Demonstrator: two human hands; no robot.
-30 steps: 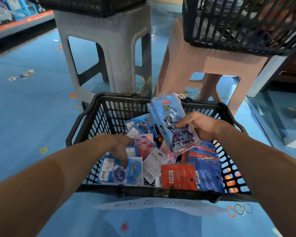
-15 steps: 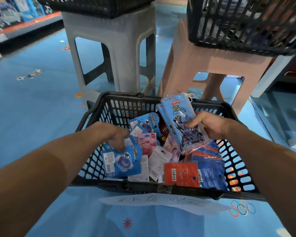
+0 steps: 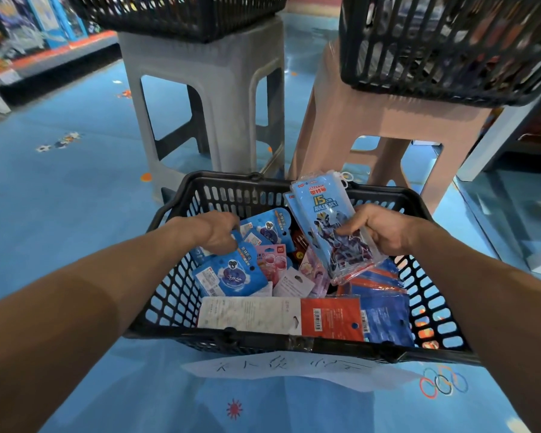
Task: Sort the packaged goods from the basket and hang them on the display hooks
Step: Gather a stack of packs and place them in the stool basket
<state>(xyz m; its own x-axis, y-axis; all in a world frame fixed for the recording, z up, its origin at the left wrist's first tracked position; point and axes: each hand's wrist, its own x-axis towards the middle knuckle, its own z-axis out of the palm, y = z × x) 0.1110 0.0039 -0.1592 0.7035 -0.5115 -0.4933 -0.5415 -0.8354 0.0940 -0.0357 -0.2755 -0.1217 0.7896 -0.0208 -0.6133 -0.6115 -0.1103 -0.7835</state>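
Observation:
A black plastic basket (image 3: pixel 169 295) on the blue floor holds several packaged goods. My right hand (image 3: pixel 378 231) grips a stack of blue ruler-set packs (image 3: pixel 331 226) raised above the basket's right half. My left hand (image 3: pixel 214 232) pinches a small blue carded pack (image 3: pixel 231 275) by its top, lifted clear of the pile on the left. Under them lie a pink pack (image 3: pixel 272 260), another blue carded pack (image 3: pixel 267 225), a white card (image 3: pixel 247 312), and red (image 3: pixel 331 318) and blue packs (image 3: pixel 384 320). No display hooks are in view.
A grey stool (image 3: pixel 206 98) and a pink stool (image 3: pixel 384 126) stand just behind the basket, each bearing a black basket (image 3: pixel 444 51). A paper label (image 3: pixel 294 368) hangs on the near rim. Shelving (image 3: pixel 28 42) runs along the far left.
My left hand took the small blue carded pack from the pile's front left and lifted it. The white card beneath is now uncovered. My right hand kept its hold on the ruler-set packs.

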